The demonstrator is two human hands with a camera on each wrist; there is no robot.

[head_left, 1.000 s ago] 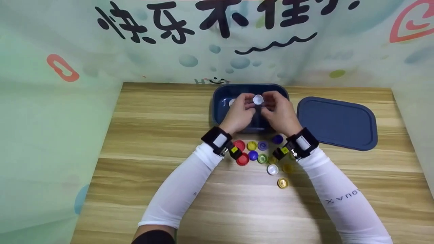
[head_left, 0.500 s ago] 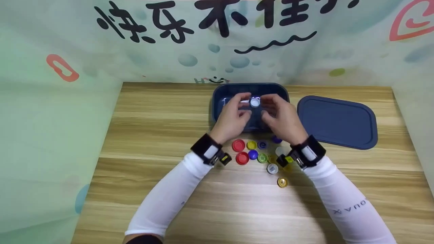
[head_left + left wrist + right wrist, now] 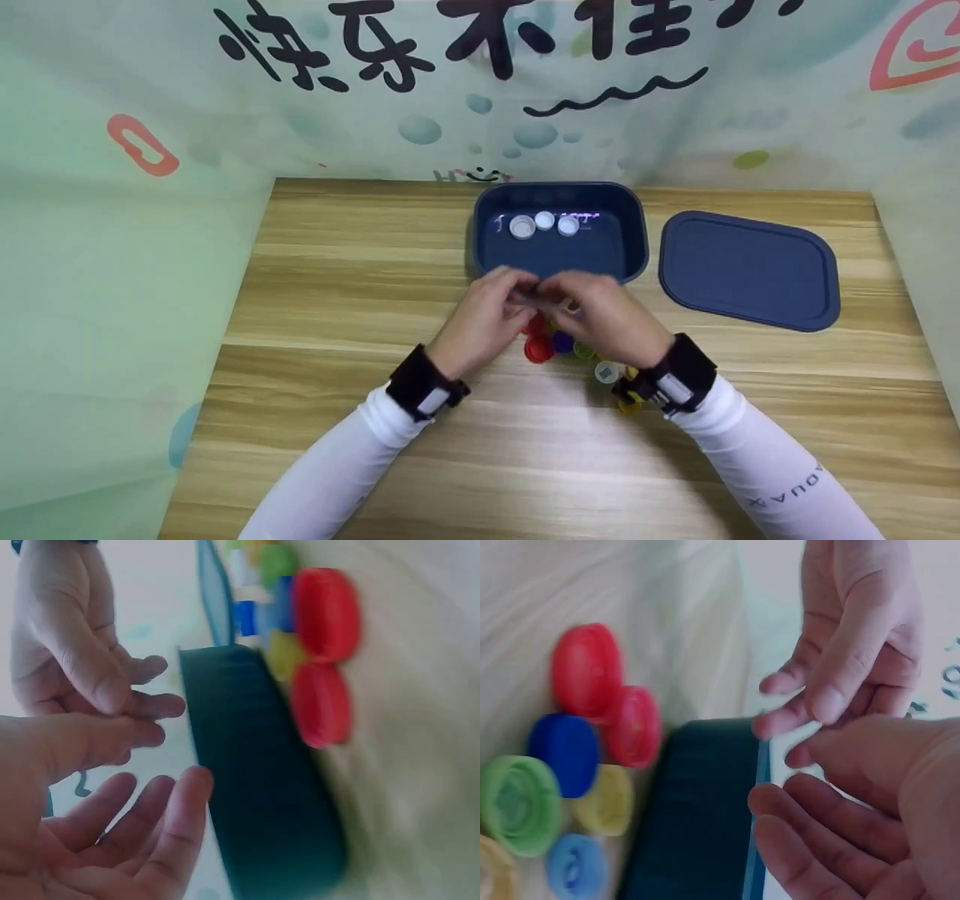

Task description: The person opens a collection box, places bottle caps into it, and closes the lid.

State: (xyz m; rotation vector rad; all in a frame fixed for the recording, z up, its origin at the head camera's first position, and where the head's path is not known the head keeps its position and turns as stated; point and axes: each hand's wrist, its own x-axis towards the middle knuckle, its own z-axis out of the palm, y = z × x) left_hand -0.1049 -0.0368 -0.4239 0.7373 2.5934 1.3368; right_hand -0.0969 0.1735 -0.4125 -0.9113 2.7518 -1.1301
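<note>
Both hands hover just in front of the dark blue box point(image 3: 585, 259), over a group of bottle caps. My left hand point(image 3: 480, 322) and my right hand point(image 3: 611, 319) face each other, fingertips close together. In the wrist views the fingers of the left hand point(image 3: 112, 840) and the right hand point(image 3: 855, 817) are loosely bent, with nothing seen between them. Inside the box lie three white caps point(image 3: 523, 227), side by side toward the back. On the table below the hands are red caps point(image 3: 538, 348), a blue cap point(image 3: 564, 755), a green cap point(image 3: 521, 804) and a yellow cap point(image 3: 605, 800). The hands partly cover this group in the head view.
A dark blue lid point(image 3: 750, 274) lies flat on the wooden table point(image 3: 337, 300), right of the box. A white cap point(image 3: 607, 372) sits near the right wrist. Behind the table hangs a printed cloth point(image 3: 360, 135).
Both hands have drawn back from above the box toward the front. The white cap that was between them now rests in the box beside two other white caps.
</note>
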